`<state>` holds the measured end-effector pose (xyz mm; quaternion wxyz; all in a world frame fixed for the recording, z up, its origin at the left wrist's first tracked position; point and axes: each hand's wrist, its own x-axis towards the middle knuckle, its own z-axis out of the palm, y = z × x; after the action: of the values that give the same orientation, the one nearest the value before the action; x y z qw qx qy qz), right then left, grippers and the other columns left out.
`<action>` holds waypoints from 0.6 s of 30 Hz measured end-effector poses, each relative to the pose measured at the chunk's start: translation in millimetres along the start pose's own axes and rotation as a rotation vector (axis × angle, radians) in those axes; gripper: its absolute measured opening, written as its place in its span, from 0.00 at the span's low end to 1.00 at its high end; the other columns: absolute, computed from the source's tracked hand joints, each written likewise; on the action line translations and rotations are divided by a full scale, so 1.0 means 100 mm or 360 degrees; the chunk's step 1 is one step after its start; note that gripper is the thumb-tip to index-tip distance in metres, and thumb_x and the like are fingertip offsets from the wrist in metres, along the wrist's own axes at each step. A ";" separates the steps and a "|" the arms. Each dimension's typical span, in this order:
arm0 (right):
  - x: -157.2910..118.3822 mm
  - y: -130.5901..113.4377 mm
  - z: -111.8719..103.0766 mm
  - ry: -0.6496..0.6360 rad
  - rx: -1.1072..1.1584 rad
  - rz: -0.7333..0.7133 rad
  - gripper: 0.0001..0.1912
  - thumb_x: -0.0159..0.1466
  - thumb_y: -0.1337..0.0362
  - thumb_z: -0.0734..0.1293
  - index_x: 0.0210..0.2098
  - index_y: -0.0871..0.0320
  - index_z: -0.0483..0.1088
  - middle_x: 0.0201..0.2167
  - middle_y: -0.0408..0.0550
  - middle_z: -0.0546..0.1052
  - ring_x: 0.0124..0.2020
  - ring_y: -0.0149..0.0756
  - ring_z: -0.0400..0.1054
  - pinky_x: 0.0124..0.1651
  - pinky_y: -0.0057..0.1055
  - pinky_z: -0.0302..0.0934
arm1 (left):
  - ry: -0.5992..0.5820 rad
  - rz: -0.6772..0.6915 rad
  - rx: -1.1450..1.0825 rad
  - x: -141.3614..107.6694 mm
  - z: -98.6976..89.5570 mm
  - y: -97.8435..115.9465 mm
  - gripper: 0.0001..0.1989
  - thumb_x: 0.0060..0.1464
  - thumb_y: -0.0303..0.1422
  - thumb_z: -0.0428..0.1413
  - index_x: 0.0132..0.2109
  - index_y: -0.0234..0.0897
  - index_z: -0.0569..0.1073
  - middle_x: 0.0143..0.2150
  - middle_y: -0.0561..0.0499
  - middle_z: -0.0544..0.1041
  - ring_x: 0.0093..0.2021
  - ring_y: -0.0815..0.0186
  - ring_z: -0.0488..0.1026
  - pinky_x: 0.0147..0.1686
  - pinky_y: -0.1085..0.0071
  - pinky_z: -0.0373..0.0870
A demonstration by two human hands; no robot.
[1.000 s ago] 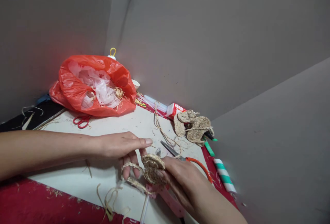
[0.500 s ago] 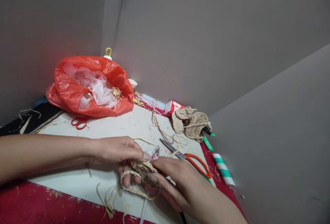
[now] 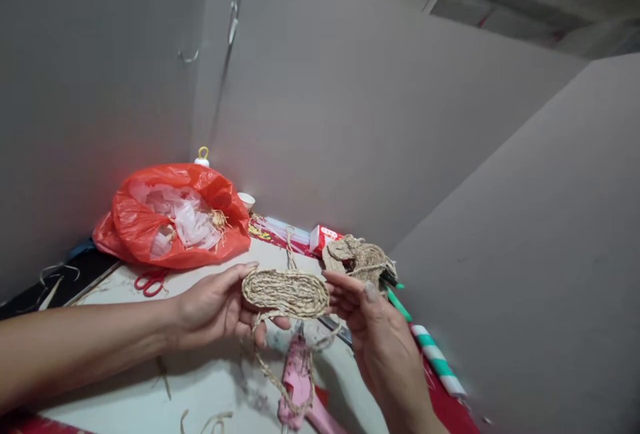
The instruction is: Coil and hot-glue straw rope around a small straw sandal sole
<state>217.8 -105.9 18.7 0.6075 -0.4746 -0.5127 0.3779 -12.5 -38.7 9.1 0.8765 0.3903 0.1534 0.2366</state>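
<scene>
While left hand (image 3: 220,304) grips one end and half-open right hand (image 3: 383,337) braces the other, straw oval (image 3: 286,294) is up over surface (image 3: 237,384), probably so its broad face shows.

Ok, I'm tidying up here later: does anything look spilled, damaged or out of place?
Fibre scraps lie loose on the white surface, so it looks littered, and the pink glue gun has dark smudges, perhaps grime. The held coil shows no clear damage.
</scene>
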 end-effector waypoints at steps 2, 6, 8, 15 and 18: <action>-0.03 0.05 0.14 -0.0028 0.0151 0.0143 0.21 0.64 0.47 0.65 0.49 0.54 0.74 0.43 0.51 0.79 0.39 0.39 0.73 0.42 0.33 0.68 | -0.0020 0.0103 -0.0026 0.00 0.02 0.01 0.27 0.63 0.48 0.45 0.52 0.27 0.71 0.40 0.35 0.80 0.29 0.66 0.76 0.37 0.69 0.70; -0.17 0.07 0.48 -0.0266 0.0346 0.0368 0.21 0.61 0.48 0.70 0.47 0.55 0.71 0.45 0.53 0.79 0.42 0.42 0.74 0.45 0.37 0.68 | -0.0098 0.0227 -0.0041 -0.01 0.06 -0.04 0.25 0.63 0.47 0.45 0.50 0.30 0.73 0.42 0.38 0.79 0.31 0.65 0.75 0.39 0.67 0.70; -0.24 0.06 0.61 -0.0324 0.0466 0.0350 0.19 0.61 0.49 0.70 0.44 0.55 0.72 0.41 0.51 0.80 0.40 0.42 0.75 0.42 0.36 0.68 | -0.0126 0.0222 -0.0032 -0.01 0.09 -0.08 0.23 0.63 0.46 0.47 0.49 0.31 0.74 0.43 0.41 0.78 0.32 0.65 0.75 0.39 0.67 0.69; -0.31 0.11 0.67 -0.0244 0.0738 0.0455 0.17 0.61 0.49 0.70 0.35 0.57 0.72 0.26 0.46 0.78 0.24 0.38 0.72 0.27 0.33 0.66 | -0.0120 0.0134 0.0058 -0.03 0.12 -0.15 0.23 0.60 0.48 0.51 0.47 0.32 0.74 0.42 0.43 0.77 0.34 0.65 0.75 0.40 0.66 0.68; -0.25 0.12 0.58 -0.0239 0.0497 0.0357 0.17 0.63 0.47 0.67 0.35 0.56 0.73 0.27 0.47 0.79 0.25 0.39 0.73 0.27 0.34 0.67 | -0.0150 0.0040 0.0206 0.00 0.05 -0.14 0.25 0.61 0.51 0.48 0.46 0.31 0.72 0.39 0.40 0.79 0.31 0.65 0.76 0.37 0.67 0.69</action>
<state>156.6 -115.9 2.1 0.5878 -0.3993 -0.4359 0.5523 -6.7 -49.7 1.9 0.8526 0.4587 0.1221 0.2185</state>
